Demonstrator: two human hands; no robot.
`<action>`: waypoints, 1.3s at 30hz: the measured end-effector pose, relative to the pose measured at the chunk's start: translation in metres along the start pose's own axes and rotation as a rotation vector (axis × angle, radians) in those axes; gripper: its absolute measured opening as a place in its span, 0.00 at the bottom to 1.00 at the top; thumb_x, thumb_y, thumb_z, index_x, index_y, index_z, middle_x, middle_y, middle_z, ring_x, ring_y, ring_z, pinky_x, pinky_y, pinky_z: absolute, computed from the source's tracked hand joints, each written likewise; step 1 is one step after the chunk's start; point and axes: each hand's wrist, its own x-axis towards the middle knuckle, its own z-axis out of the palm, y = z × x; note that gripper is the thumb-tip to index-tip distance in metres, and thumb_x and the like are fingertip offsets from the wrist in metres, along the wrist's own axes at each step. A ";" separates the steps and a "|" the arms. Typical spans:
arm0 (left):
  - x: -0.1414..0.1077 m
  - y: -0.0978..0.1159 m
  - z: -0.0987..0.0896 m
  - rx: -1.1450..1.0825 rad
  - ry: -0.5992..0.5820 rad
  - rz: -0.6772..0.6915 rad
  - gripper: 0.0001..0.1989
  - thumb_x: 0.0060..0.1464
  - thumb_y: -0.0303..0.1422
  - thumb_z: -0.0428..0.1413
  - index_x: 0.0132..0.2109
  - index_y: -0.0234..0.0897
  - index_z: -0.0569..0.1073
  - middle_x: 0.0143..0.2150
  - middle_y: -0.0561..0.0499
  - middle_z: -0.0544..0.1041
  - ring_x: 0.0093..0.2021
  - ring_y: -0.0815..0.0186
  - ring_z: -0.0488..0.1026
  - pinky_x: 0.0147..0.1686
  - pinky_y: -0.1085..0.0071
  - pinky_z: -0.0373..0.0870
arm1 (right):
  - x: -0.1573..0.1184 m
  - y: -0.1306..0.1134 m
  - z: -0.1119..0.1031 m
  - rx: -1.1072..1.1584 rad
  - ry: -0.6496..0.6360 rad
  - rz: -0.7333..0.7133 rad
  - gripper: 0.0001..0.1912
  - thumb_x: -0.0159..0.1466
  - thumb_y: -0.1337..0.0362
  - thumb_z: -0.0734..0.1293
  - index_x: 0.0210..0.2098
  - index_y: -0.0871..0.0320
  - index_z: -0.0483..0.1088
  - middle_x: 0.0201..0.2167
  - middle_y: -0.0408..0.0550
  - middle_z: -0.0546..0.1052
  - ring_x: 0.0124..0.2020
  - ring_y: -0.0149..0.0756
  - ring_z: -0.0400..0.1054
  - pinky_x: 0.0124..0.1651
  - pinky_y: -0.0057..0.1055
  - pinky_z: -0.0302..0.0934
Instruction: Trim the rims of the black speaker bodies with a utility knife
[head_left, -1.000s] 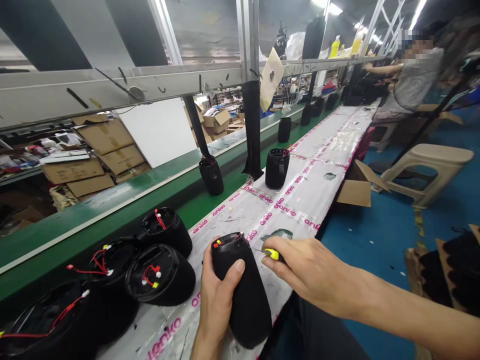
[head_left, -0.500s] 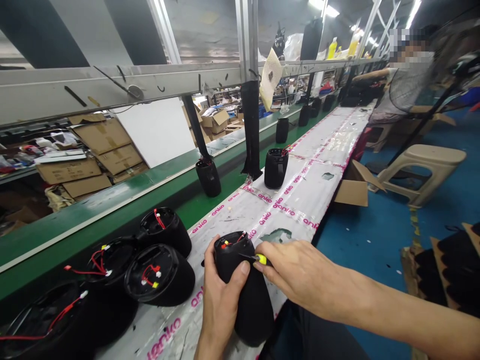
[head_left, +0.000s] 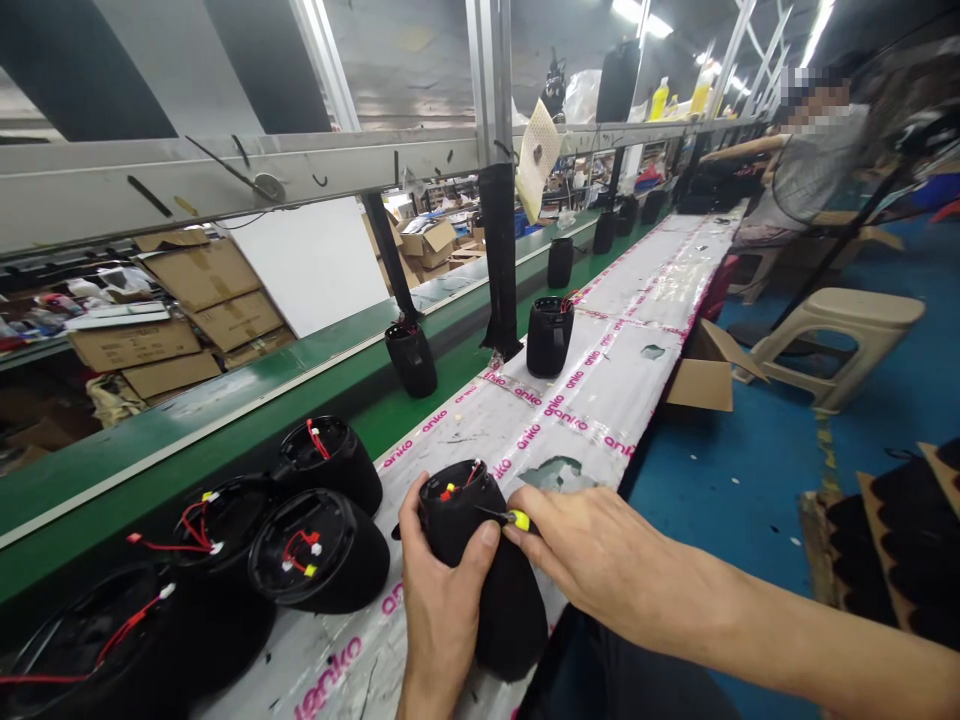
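A black fabric-covered cylinder [head_left: 510, 610], open at its upper end with red wires and a yellow connector inside, is tilted over the bench edge. My left hand [head_left: 446, 590] is wrapped round it, thumb on the near side. My right hand [head_left: 592, 550] is closed on a small tool [head_left: 519, 519] with a yellow end and a thin dark tip, which meets the fabric just below the rim. Left of my hands stand several similar black cylinders [head_left: 352, 560] with red wires showing in their open tops.
Another black cylinder [head_left: 550, 340] stands further up the plastic-covered bench [head_left: 630, 290]. More stand along the green conveyor [head_left: 450, 375]. A metal post [head_left: 499, 250] rises behind. Right are an open carton [head_left: 697, 385], a beige stool [head_left: 862, 310], a fan and a person.
The held cylinder's open end has shifted slightly left and up, along with my left hand. My right hand and the tool have barely moved. The camera view has shifted slightly.
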 end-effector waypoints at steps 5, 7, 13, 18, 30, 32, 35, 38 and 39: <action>-0.003 -0.001 0.003 0.058 0.060 0.059 0.40 0.51 0.48 0.63 0.66 0.42 0.58 0.63 0.41 0.69 0.60 0.51 0.70 0.57 0.58 0.69 | -0.003 -0.005 0.006 -0.049 0.098 0.056 0.09 0.75 0.61 0.53 0.42 0.55 0.62 0.31 0.45 0.71 0.28 0.42 0.67 0.30 0.39 0.47; -0.004 -0.002 0.005 0.090 0.095 0.064 0.40 0.50 0.47 0.63 0.66 0.43 0.57 0.63 0.41 0.68 0.61 0.50 0.69 0.58 0.56 0.68 | -0.005 -0.007 0.006 -0.081 0.143 0.052 0.09 0.75 0.61 0.54 0.42 0.55 0.62 0.31 0.45 0.71 0.27 0.41 0.66 0.30 0.39 0.47; -0.006 -0.004 0.007 0.171 0.149 0.057 0.41 0.48 0.47 0.64 0.65 0.43 0.57 0.63 0.41 0.67 0.61 0.46 0.67 0.61 0.49 0.63 | -0.005 -0.012 0.004 -0.136 0.089 0.071 0.07 0.74 0.64 0.56 0.41 0.55 0.63 0.29 0.45 0.72 0.23 0.40 0.65 0.27 0.39 0.41; -0.005 -0.004 0.007 0.188 0.151 0.070 0.41 0.48 0.48 0.64 0.65 0.43 0.58 0.63 0.41 0.66 0.62 0.46 0.66 0.61 0.49 0.62 | 0.000 -0.016 0.012 -0.133 0.061 0.086 0.02 0.72 0.67 0.61 0.40 0.55 0.63 0.29 0.44 0.72 0.21 0.39 0.65 0.25 0.39 0.35; 0.006 -0.008 -0.005 -0.069 0.072 0.003 0.35 0.51 0.52 0.60 0.61 0.41 0.66 0.60 0.44 0.71 0.60 0.49 0.68 0.61 0.54 0.61 | 0.001 -0.014 -0.002 0.122 0.020 0.185 0.09 0.75 0.60 0.56 0.41 0.55 0.64 0.28 0.45 0.73 0.27 0.42 0.69 0.28 0.36 0.47; 0.008 -0.011 -0.005 -0.161 0.003 -0.010 0.35 0.50 0.52 0.62 0.60 0.41 0.67 0.57 0.44 0.74 0.58 0.50 0.70 0.59 0.56 0.64 | -0.002 -0.017 0.001 0.098 0.084 0.169 0.10 0.75 0.59 0.56 0.40 0.54 0.64 0.28 0.45 0.72 0.26 0.42 0.68 0.28 0.37 0.49; 0.008 -0.012 -0.005 -0.265 -0.011 -0.042 0.33 0.49 0.52 0.62 0.58 0.41 0.68 0.54 0.45 0.76 0.54 0.51 0.74 0.55 0.58 0.67 | 0.000 -0.021 0.000 0.135 0.050 0.196 0.08 0.74 0.61 0.58 0.39 0.54 0.65 0.28 0.45 0.73 0.25 0.41 0.69 0.28 0.37 0.49; 0.006 -0.007 -0.006 -0.237 0.049 -0.072 0.34 0.47 0.51 0.64 0.57 0.42 0.67 0.52 0.46 0.76 0.51 0.52 0.75 0.52 0.59 0.69 | 0.004 -0.022 -0.008 0.198 -0.027 0.246 0.07 0.73 0.62 0.59 0.39 0.55 0.66 0.27 0.46 0.75 0.26 0.42 0.70 0.26 0.37 0.49; 0.005 -0.005 -0.006 -0.211 0.062 -0.070 0.34 0.46 0.51 0.64 0.57 0.42 0.67 0.51 0.47 0.76 0.51 0.52 0.75 0.52 0.59 0.69 | 0.005 -0.022 -0.011 0.217 -0.043 0.253 0.08 0.73 0.62 0.59 0.39 0.55 0.66 0.27 0.46 0.75 0.26 0.42 0.71 0.26 0.37 0.49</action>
